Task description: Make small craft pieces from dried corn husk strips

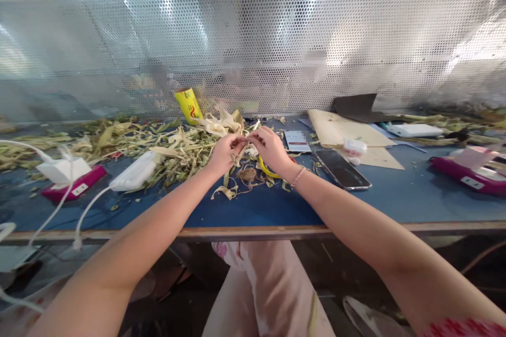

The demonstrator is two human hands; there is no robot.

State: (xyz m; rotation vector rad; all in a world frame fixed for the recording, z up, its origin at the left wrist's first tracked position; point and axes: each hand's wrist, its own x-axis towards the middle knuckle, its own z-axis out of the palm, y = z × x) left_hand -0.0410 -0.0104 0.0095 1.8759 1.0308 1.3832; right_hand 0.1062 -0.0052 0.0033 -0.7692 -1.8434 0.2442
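Observation:
My left hand [227, 151] and my right hand [271, 148] meet over the blue table, fingertips pinched close together. Between them is a thin, pale strip of dried leaf [239, 155], partly hidden by the fingers. Just beyond lie cream-coloured dried husks [221, 124]. A heap of dry greenish leaves and stalks [174, 152] spreads left of my left hand. Below the fingers rests a brown, fibrous clump with loose strings [247, 174]. A yellow ring, perhaps a tape roll [269, 169], lies partly under my right wrist.
Behind the heap stands a yellow can [188, 106], before a perforated metal screen [253, 37]. To the right are a phone [343, 169], a card [298, 141] and beige paper sheets [348, 129]. Purple power strips [89, 181] flank the table; a white power bank [134, 171] trails a cable.

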